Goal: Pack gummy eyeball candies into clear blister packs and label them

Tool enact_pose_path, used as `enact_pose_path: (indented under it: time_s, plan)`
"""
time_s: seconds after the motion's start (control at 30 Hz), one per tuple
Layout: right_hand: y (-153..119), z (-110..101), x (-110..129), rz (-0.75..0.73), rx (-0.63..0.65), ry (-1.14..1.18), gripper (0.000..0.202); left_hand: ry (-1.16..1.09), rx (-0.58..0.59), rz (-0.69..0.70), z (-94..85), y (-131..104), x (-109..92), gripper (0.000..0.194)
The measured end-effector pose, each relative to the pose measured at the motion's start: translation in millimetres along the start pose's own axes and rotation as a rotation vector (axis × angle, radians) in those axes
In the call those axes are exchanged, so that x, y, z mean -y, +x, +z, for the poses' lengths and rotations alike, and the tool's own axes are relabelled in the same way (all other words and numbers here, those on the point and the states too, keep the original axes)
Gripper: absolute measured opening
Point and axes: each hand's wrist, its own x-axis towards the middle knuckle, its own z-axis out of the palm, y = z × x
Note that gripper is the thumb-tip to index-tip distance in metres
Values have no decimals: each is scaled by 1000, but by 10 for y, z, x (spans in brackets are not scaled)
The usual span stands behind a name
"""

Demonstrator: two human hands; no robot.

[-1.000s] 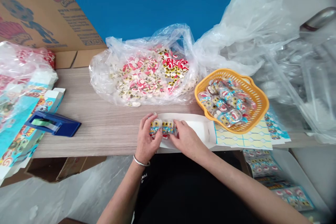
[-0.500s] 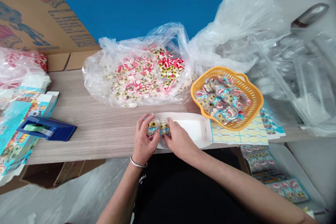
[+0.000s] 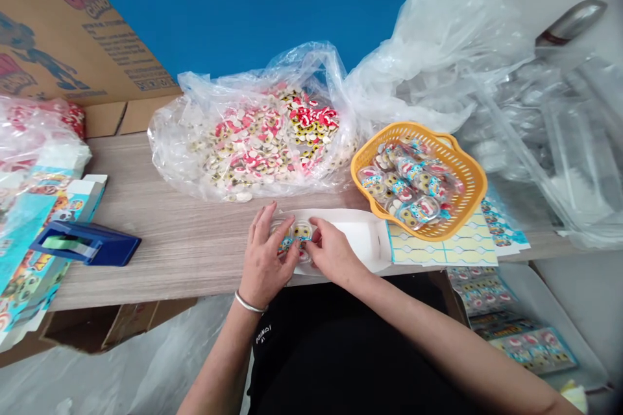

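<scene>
A long white tray (image 3: 378, 243) lies at the table's front edge. In its left end sit small clear candy packs (image 3: 302, 231) with yellow eye-shaped sweets and a blue label. My left hand (image 3: 267, 259) is curled over the leftmost pack, its fingers and thumb closed on it and hiding part of it. My right hand (image 3: 337, 254) pinches the neighbouring pack from the right, thumb and fingertips against its edge. The right half of the tray shows bare white card. Fingers cover any packs lower in the tray.
A yellow basket (image 3: 468, 191) of similar packs stands right, partly over a yellow label sheet (image 3: 440, 249). Behind lies a clear bag (image 3: 175, 152) of loose sweets. At left are a blue tape dispenser (image 3: 121, 248), flat printed boxes (image 3: 87, 201) and a cardboard carton (image 3: 111, 32).
My left hand's fingers have straightened a little and reach farther over the left pack. My right fingertips have curled in at the right pack. The whole view has shifted slightly.
</scene>
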Motion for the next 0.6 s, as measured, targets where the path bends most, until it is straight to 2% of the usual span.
enact_pose_path:
  time_s: [0.27,0.4,0.5,0.6]
  plan:
    - [-3,-3,-6,64,23,162,45,22,40,74,-76,9,58,38]
    - [-18,-3,2,74,40,204,44,-43,48,52,-48,11,65,38]
    - [-38,6,-10,41,34,186,51,-49,1,8,-35,41,110,34]
    - [-62,11,-19,17,22,153,60,-17,-108,-58,-53,92,172,31]
